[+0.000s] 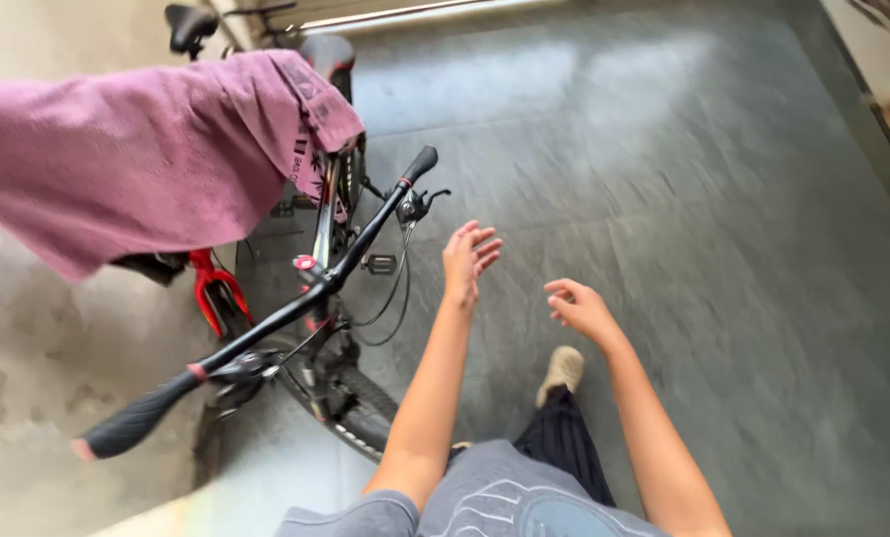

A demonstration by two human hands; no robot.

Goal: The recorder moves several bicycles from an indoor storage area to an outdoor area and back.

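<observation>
hands (pixel 470 261) open, empty, near handlebar (pixel 296 303)

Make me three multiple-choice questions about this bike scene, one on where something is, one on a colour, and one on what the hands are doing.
1. Where does the towel lie?
A. draped over the bicycle
B. flat on the tiled floor
C. in the left hand

2. What colour is the towel?
A. green
B. pink
C. white

3. What state are the two hands in?
A. both grip the handlebar
B. both are empty, fingers spread in the air
C. the right hand holds a tool

Answers: 1 A, the cloth hangs across the bicycle's frame near the saddle. 2 B, it is a dusty pink. 3 B, both hands hover over the floor beside the bicycle and touch nothing.
</observation>
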